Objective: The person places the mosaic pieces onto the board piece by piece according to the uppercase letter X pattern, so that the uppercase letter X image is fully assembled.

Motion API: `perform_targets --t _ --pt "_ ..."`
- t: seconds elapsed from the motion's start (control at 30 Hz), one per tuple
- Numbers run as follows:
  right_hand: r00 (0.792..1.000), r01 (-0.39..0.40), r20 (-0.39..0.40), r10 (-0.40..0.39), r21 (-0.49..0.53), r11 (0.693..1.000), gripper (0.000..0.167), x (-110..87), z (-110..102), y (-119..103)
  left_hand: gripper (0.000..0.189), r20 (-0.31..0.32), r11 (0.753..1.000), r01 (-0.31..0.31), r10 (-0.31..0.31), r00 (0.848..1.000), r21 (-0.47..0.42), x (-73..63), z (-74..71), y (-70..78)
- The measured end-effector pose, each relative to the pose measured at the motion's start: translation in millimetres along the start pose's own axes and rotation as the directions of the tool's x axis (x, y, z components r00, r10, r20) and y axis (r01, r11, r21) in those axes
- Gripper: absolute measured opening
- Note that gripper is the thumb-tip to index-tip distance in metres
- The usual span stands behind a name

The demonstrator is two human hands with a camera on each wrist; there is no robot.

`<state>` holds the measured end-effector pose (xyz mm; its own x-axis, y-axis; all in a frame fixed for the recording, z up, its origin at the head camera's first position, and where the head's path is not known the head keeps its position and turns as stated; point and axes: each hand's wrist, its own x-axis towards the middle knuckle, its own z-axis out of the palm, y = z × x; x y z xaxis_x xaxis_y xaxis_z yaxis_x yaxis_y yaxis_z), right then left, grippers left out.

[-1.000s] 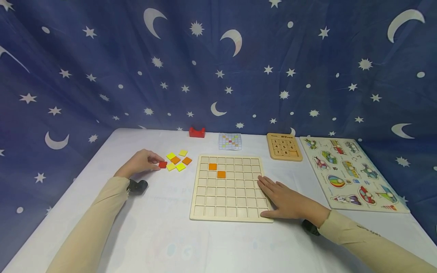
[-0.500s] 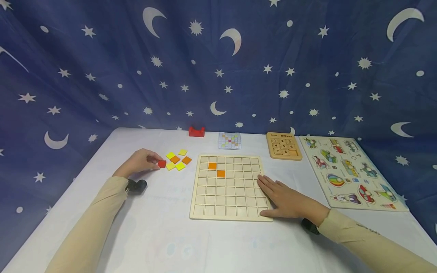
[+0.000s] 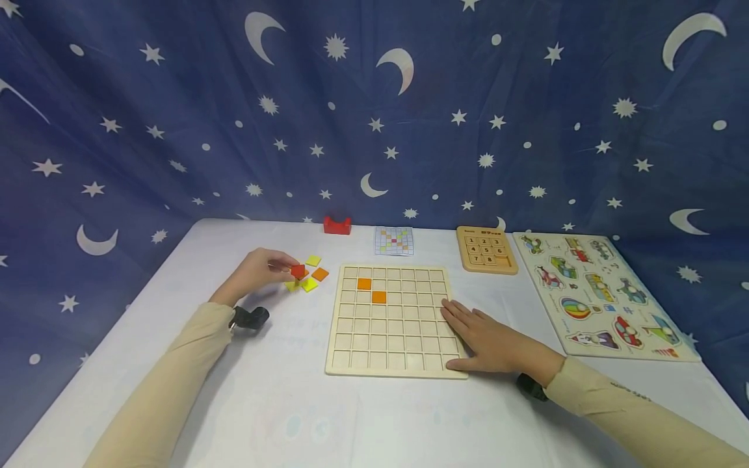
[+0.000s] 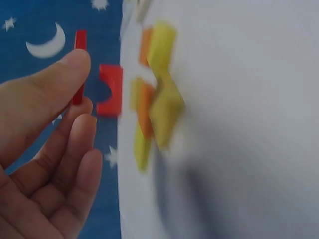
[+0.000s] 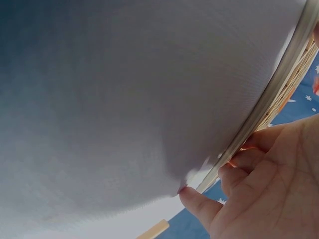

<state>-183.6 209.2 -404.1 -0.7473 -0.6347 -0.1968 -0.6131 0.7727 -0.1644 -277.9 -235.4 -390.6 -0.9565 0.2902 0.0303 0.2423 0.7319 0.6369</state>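
Observation:
My left hand (image 3: 261, 271) pinches a red square tile (image 3: 298, 272) between thumb and fingers, raised over a loose group of orange and yellow tiles. In the left wrist view the red tile (image 4: 79, 67) shows edge-on, above the table's level. Beneath it lie a yellow tile (image 3: 310, 285) and an orange tile (image 3: 320, 274), among several others. My right hand (image 3: 488, 341) rests with spread, straight fingers along the right edge of the wooden grid board (image 3: 394, 341). Two orange tiles (image 3: 365, 284) sit in cells at the board's upper left.
Behind the board lies a small printed grid card (image 3: 394, 241), with a red notched block (image 3: 337, 226) left of it. A wooden number puzzle (image 3: 487, 251) and a large picture puzzle board (image 3: 603, 296) are at the right. A starry curtain (image 3: 374, 117) hangs behind the table.
My left hand has lifted the red tile and moved right with it, from beside the tile group to over it. The right hand stays at the board's edge.

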Motion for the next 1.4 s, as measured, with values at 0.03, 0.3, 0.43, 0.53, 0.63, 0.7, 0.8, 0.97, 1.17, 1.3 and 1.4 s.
perform_targets --t 0.03,0.3,0.43,0.53,0.63,0.7,0.8,0.97,1.17,1.3,1.4 --pt "1.0 0.0 0.0 0.0 0.0 1.0 0.098 -0.1 -0.5 -0.4 0.033 -0.001 1.0 -0.003 0.003 1.0 -0.011 0.7 1.0 4.1" --pt "1.0 -0.004 0.006 0.004 -0.002 1.0 0.099 0.3 -1.0 -1.0 0.035 -0.005 0.997 -0.007 0.006 1.0 -0.079 9.7 15.9 28.2" --pt "1.0 -0.002 0.003 0.002 -0.001 1.0 0.099 0.5 -0.2 -0.1 0.034 0.004 0.997 -0.007 0.008 1.0 -0.075 14.7 25.7 37.4" --pt "1.0 0.001 0.001 -0.001 -0.006 1.0 0.099 0.8 0.6 1.0 0.031 0.011 0.996 -0.018 0.019 1.0 -0.091 16.8 32.1 45.9" --pt "1.0 0.003 0.001 -0.003 -0.015 1.0 0.1 1.1 1.4 2.1 0.03 0.016 0.993 -0.029 0.031 0.999 -0.114 18.7 38.5 55.0" --pt "1.0 0.003 0.002 -0.003 -0.016 1.0 0.1 1.3 1.6 2.3 0.029 0.02 0.991 -0.044 0.047 0.999 -0.128 19.8 42.6 61.3" --pt "1.0 0.004 0.002 -0.004 -0.01 1.0 0.1 1.2 1.5 2.2 0.029 0.029 0.987 -0.075 0.08 0.996 -0.144 22.1 49.7 68.7" --pt "1.0 0.007 0.0 -0.007 -0.013 1.0 0.1 1.3 2.0 1.9 0.028 0.057 0.982 -0.12 0.129 0.99 -0.148 24.1 60.6 81.3" --pt "1.0 0.002 0.0 -0.002 -0.015 1.0 0.1 1.4 2.7 2.9 0.027 0.099 0.974 -0.156 0.173 0.98 -0.164 25.9 75.7 94.5" --pt "1.0 0.005 -0.002 -0.005 -0.012 1.0 0.1 1.3 2.4 2.5 0.027 0.137 0.977 -0.151 0.171 0.976 -0.147 27.6 86.0 99.6" --pt "1.0 0.009 -0.004 -0.009 -0.01 1.0 0.1 1.2 2.0 1.5 0.027 0.163 0.979 -0.152 0.174 0.971 -0.139 28.6 93.2 102.6"
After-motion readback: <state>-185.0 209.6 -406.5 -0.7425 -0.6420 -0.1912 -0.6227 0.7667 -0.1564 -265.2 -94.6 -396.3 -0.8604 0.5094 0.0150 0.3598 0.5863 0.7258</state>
